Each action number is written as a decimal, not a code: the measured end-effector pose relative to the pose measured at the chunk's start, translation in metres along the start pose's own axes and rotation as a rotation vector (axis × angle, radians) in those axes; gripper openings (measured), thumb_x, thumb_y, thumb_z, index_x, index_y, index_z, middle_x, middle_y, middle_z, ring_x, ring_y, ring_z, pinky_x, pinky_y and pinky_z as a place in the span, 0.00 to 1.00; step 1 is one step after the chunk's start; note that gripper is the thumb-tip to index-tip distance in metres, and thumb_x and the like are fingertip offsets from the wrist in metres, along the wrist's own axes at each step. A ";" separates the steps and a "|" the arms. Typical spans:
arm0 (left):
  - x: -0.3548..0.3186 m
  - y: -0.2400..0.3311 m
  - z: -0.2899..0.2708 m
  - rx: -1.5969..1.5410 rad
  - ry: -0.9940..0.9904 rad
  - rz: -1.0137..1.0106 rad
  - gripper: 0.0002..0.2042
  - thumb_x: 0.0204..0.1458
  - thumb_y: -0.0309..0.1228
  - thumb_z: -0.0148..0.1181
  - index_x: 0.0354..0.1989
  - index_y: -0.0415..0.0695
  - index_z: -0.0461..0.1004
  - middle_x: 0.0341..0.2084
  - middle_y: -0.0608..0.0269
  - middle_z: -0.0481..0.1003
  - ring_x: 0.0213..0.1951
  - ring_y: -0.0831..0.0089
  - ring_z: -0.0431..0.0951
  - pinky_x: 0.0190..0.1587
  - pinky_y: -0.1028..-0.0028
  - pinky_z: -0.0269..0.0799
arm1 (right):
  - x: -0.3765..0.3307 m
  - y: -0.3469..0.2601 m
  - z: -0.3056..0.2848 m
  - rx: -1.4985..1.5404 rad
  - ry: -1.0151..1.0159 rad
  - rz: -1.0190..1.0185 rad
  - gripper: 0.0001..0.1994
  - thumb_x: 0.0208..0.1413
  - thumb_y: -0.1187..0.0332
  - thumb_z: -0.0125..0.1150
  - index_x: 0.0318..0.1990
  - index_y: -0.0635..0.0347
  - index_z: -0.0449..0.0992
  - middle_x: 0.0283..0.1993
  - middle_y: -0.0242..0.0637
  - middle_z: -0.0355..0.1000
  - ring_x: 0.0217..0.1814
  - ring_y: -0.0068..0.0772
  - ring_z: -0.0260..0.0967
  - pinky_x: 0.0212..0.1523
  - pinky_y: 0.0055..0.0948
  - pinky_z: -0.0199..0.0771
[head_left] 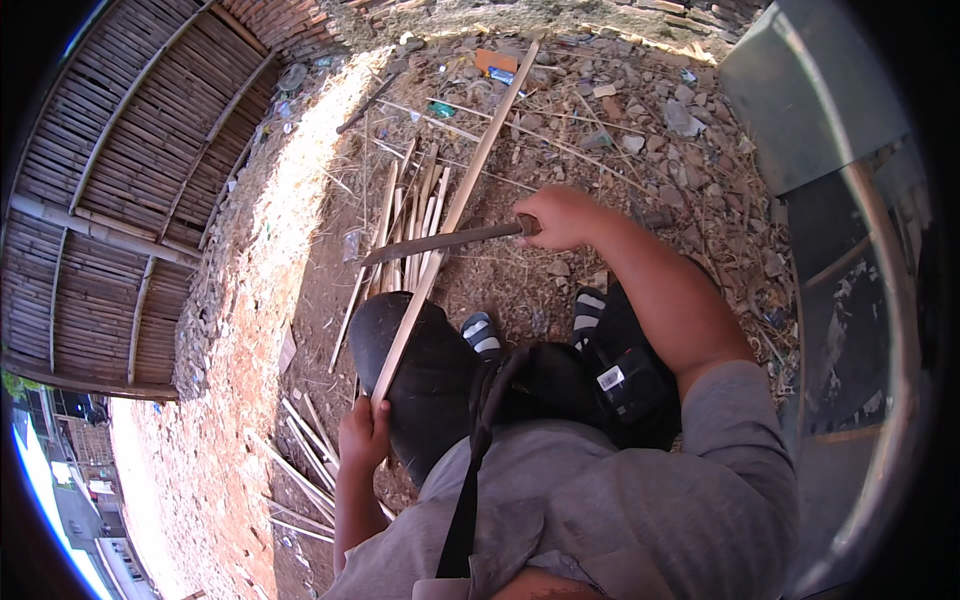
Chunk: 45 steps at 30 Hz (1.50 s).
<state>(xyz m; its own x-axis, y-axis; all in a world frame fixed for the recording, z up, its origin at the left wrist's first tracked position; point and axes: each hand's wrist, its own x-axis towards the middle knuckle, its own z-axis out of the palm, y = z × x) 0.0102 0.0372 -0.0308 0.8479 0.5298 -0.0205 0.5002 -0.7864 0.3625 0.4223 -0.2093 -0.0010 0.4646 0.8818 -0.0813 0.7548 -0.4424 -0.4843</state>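
Observation:
My left hand (364, 432) is closed round the near end of a long, pale bamboo strip (470, 180). The strip slants over my left knee and reaches away toward the rubble at the far side. In my right hand (562, 217) is the handle of a machete (445, 241), its dark, slightly curved blade pointing left. The blade lies across the strip just beyond my knee; whether it touches the strip I cannot tell. Beneath the blade, a bundle of split bamboo strips (413, 205) rests on the dirt.
More pale strips (310, 455) lie on the ground at my left. A woven bamboo wall (120, 170) stands on the left, and grey panels (825, 100) on the right. Stones and litter (690, 150) cover the far ground, below a brick wall (300, 22). My sandalled feet (482, 335) are close by.

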 end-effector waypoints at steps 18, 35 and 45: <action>-0.010 -0.003 0.001 0.034 0.007 -0.010 0.21 0.66 0.47 0.47 0.31 0.39 0.67 0.22 0.39 0.74 0.30 0.34 0.75 0.31 0.43 0.66 | 0.007 0.029 0.006 0.094 0.150 0.154 0.16 0.52 0.53 0.69 0.39 0.55 0.77 0.31 0.43 0.75 0.39 0.50 0.77 0.39 0.49 0.74; -0.019 -0.007 -0.003 0.059 0.010 -0.012 0.20 0.63 0.45 0.54 0.29 0.39 0.67 0.21 0.40 0.72 0.27 0.36 0.74 0.29 0.45 0.65 | 0.006 0.030 0.003 0.193 0.166 0.157 0.24 0.52 0.49 0.70 0.46 0.60 0.78 0.34 0.44 0.77 0.40 0.46 0.77 0.41 0.45 0.74; -0.001 0.015 -0.024 0.093 0.171 0.114 0.15 0.51 0.39 0.66 0.37 0.40 0.73 0.29 0.50 0.77 0.31 0.47 0.79 0.32 0.53 0.72 | -0.001 0.025 -0.002 0.294 0.303 0.129 0.26 0.50 0.50 0.71 0.48 0.63 0.79 0.38 0.46 0.78 0.43 0.46 0.78 0.45 0.42 0.74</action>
<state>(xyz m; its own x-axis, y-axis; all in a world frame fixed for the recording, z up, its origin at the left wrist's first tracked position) 0.0120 0.0326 -0.0028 0.8615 0.4758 0.1773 0.4237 -0.8661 0.2654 0.4423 -0.2215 -0.0112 0.6944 0.7150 0.0807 0.5384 -0.4420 -0.7175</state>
